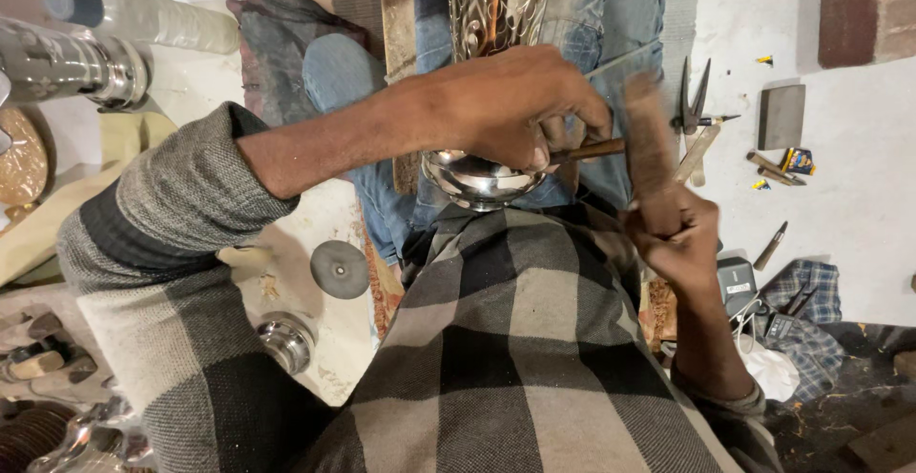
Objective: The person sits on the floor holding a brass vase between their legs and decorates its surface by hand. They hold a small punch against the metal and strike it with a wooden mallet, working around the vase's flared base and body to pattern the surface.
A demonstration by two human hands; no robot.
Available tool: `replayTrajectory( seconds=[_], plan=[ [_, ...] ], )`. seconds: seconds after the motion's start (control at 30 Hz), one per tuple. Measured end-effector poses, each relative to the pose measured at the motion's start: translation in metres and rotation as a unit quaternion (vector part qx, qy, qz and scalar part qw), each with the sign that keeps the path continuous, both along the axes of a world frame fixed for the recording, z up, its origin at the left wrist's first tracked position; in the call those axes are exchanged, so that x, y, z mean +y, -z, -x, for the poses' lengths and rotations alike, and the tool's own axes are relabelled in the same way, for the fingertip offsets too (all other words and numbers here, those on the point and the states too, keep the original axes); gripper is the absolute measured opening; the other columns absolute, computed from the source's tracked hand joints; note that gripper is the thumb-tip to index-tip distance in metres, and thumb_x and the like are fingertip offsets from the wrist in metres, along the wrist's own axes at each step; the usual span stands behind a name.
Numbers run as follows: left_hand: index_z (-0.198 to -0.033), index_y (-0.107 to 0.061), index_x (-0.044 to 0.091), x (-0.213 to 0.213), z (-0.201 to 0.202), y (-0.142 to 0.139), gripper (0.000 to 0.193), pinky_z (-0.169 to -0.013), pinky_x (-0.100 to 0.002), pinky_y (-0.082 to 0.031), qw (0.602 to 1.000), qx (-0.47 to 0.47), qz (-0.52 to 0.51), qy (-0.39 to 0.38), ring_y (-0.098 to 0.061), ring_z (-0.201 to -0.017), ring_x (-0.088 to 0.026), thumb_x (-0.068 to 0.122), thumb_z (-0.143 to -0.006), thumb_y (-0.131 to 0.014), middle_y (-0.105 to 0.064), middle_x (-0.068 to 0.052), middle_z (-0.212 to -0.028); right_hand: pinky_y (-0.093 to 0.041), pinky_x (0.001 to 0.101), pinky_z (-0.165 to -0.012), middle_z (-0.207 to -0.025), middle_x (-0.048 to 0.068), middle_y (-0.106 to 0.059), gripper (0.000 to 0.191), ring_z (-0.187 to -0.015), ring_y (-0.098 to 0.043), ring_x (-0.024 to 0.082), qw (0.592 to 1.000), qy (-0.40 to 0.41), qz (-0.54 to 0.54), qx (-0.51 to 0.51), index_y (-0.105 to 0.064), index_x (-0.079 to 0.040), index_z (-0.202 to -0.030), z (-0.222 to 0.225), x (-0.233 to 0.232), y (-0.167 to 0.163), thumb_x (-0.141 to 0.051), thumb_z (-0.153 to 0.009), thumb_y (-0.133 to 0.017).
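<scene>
Polished silver metal, the embossed vessel (482, 172) lies across the person's lap, its rounded bowl end toward the checked shirt; what is inside cannot be seen. The left hand (515, 110) presses on top of the vessel, fingers clamped on a thin brown-handled punch (592, 149). Just right of the vessel, the right hand (677, 230) grips a blurred wooden mallet (649, 139), fingers closed tight. Farther right, pliers (692, 96) and a grey block (780, 116) lie on the floor.

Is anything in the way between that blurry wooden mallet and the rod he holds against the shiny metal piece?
Nothing visible: the mallet in the right hand sits right beside the rod gripped by the left hand.
</scene>
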State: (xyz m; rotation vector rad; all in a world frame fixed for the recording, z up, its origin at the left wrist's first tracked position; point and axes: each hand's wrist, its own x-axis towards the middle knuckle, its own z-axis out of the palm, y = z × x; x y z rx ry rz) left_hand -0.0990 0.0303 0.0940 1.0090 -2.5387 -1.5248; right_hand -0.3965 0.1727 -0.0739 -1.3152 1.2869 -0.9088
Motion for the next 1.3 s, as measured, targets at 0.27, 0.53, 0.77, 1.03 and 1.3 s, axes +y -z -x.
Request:
replayTrajectory(
  seconds=[0.27, 0.53, 0.77, 1.03, 1.3],
  plan=[
    [-0.123, -0.070, 0.008, 0.006, -0.002, -0.001, 0.062, -0.076, -0.037, -0.066, 0.997, -0.026, -0.016, -0.072, -0.075, -0.103, -0.025, -0.015, -0.065, -0.066, -0.074, -0.013, -0.117, -0.047, 0.0263, -0.053, -0.074, 0.003, -0.065, 0.015, -0.058, -0.060, 0.010, 0.992, -0.033, -0.016, -0.117, -0.059, -0.001, -0.074, -0.002, -0.011, -0.016, 0.011, -0.077, -0.068],
    [-0.120, -0.069, 0.005, 0.007, -0.008, -0.003, 0.056, -0.072, -0.037, -0.067, 0.996, 0.028, -0.033, -0.077, -0.078, -0.097, -0.023, -0.014, -0.067, -0.066, -0.075, -0.013, -0.112, -0.044, 0.0271, -0.046, -0.070, 0.005, -0.064, 0.025, -0.051, -0.058, 0.009, 0.990, -0.059, -0.131, -0.009, -0.067, -0.001, -0.099, 0.000, -0.018, -0.037, 0.014, -0.078, -0.064],
    [-0.122, -0.069, 0.007, 0.003, -0.010, 0.001, 0.055, -0.068, -0.036, -0.066, 0.999, 0.022, -0.047, -0.014, -0.079, -0.098, -0.018, -0.017, -0.073, -0.061, -0.080, -0.008, -0.109, -0.048, 0.0268, -0.065, -0.080, 0.003, -0.064, 0.020, -0.072, -0.059, 0.009, 0.999, -0.036, 0.005, -0.024, -0.064, -0.003, -0.088, -0.015, -0.006, -0.027, 0.012, -0.081, -0.075],
    [-0.123, -0.071, 0.007, 0.000, -0.012, -0.001, 0.060, -0.067, -0.036, -0.066, 0.997, 0.068, -0.023, 0.025, -0.078, -0.092, -0.021, -0.017, -0.070, -0.059, -0.078, -0.010, -0.112, -0.048, 0.0285, -0.058, -0.065, 0.002, -0.052, 0.041, -0.058, -0.058, 0.013, 0.976, -0.063, 0.188, -0.093, -0.043, -0.009, -0.059, -0.020, -0.010, -0.026, 0.011, -0.081, -0.071],
    [-0.118, -0.073, 0.005, -0.002, -0.012, -0.011, 0.052, -0.063, -0.037, -0.063, 0.995, 0.079, 0.031, 0.046, -0.077, -0.086, -0.020, -0.014, -0.071, -0.066, -0.079, -0.010, -0.100, -0.047, 0.0272, -0.060, -0.071, 0.004, -0.059, 0.020, -0.062, -0.057, 0.011, 0.997, -0.003, 0.074, 0.009, -0.056, -0.002, -0.075, -0.031, -0.001, -0.048, 0.011, -0.079, -0.070]
  ],
)
